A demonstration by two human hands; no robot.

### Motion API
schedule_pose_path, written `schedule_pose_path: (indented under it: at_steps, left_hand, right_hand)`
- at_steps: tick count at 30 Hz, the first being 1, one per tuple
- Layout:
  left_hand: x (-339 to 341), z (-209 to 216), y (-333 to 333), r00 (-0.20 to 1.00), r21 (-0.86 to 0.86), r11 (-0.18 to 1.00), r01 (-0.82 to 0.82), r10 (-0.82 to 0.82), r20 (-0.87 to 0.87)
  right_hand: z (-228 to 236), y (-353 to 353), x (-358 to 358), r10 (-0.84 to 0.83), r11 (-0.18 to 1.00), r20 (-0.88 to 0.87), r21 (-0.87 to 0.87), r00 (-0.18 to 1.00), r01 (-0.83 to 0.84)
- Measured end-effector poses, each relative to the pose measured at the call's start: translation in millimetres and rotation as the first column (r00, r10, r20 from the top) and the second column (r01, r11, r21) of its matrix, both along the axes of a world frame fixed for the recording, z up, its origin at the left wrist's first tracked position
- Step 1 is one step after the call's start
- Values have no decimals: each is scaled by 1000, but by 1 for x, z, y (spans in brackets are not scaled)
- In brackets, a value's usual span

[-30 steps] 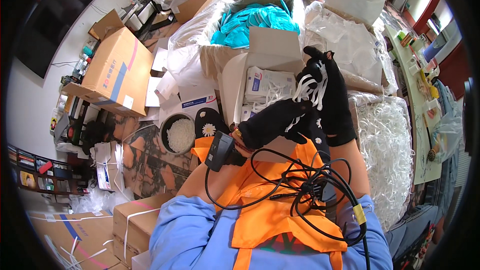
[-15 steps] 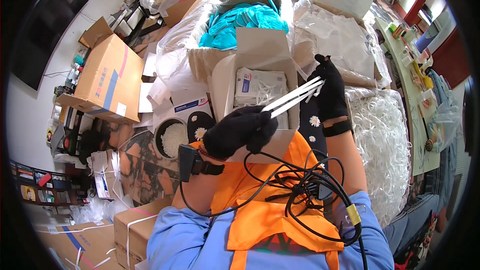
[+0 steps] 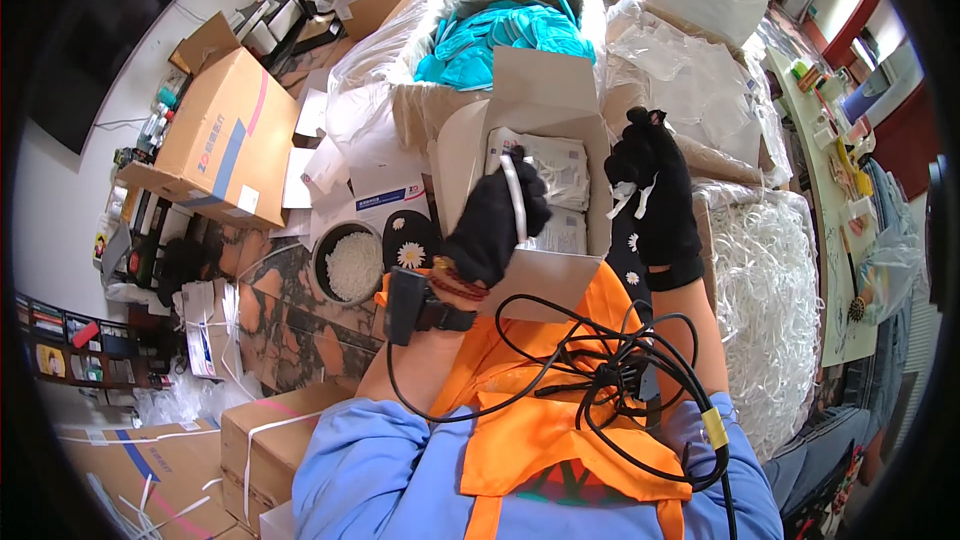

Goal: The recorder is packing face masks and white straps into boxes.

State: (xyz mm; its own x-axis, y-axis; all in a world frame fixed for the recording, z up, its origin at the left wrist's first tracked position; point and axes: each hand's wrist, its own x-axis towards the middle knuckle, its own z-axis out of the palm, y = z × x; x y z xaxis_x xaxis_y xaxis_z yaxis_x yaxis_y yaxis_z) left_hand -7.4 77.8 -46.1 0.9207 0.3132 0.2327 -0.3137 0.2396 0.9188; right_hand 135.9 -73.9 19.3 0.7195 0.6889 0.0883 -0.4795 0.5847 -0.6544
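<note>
My left hand [image 3: 488, 228], in a black glove, is closed over the open white carton [image 3: 560, 288] in front of me. A narrow white strip [image 3: 515, 202] stands up out of that fist. Inside the carton lie flat white packets [image 3: 562, 168] with small printed marks. Just past the carton's right wall, my right hand [image 3: 660, 195], also gloved in black, has its fingers curled. Thin white strips [image 3: 645, 198] hang from those fingers. The ends inside both fists are hidden.
Behind the carton stands a plastic-lined box of turquoise pads [image 3: 510, 35]. White strips fill a bin [image 3: 765, 310] on the right. A bowl of white pellets [image 3: 354, 266] sits left, near a brown box [image 3: 225, 140]. A coiled black cable [image 3: 610, 375] lies across my lap.
The white strips were stretched between my two hands; now the hands are apart, each with its own piece. My left hand has moved up and over the packets.
</note>
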Motion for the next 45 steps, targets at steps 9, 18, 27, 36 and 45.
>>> schedule_pose_path:
  at_steps: [9, 18, 27, 36, 45]
  left_hand:
    - [7, 15, -64, 993, 636, 765, -97, 115, 14]
    - [15, -6, -65, 969, 842, 487, -233, 187, 160]
    - [0, -7, -47, 997, 780, 626, -12, -50, 56]
    - [1, 19, -59, 995, 149, 988, 28, -14, -95]
    - [25, -21, -78, 874, 823, 359, -441, 381, 303]
  right_hand:
    - [17, 6, -20, -91, 965, 241, -219, 966, 146]
    - [14, 5, -25, 9, 961, 339, -263, 941, 86]
    - [-8, 4, -11, -108, 963, 146, -231, 983, 140]
    - [7, 3, -15, -267, 913, 319, -219, 909, 345]
    - [-8, 22, -38, -244, 784, 536, -381, 808, 490]
